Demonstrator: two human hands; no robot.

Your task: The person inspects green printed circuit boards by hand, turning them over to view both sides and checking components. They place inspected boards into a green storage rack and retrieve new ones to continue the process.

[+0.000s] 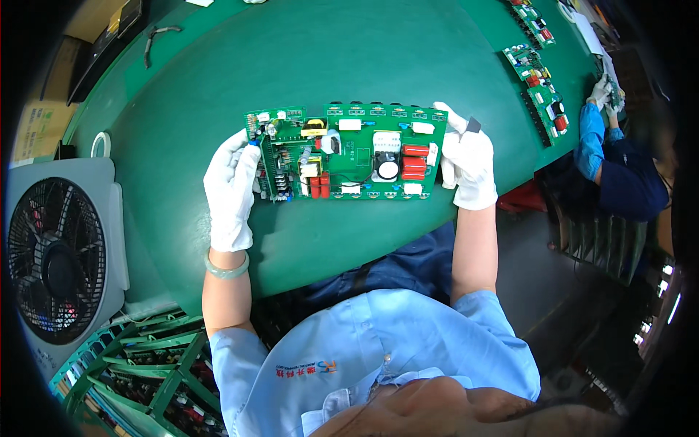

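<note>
A green circuit board (364,164) is held over the green table, its component side facing up. It carries red capacitors (415,162), yellow-wrapped transformers (314,127), white blocks and a round white-topped part (387,170). A smaller upright board (268,169) stands along its left end. My left hand (231,191), in a white glove, is closed on that left end, with fingertips at the upright board. In a matching glove, my right hand (470,162) grips the right edge near the far corner. A small dark flat piece (472,125) shows at its fingers; its kind I cannot make out.
Pliers (156,45) lie at the far left of the table (218,80). A large fan (62,258) stands left, above green racks (156,364) of boards. More circuit boards (539,91) lie at the far right, near a co-worker's gloved hands (603,91).
</note>
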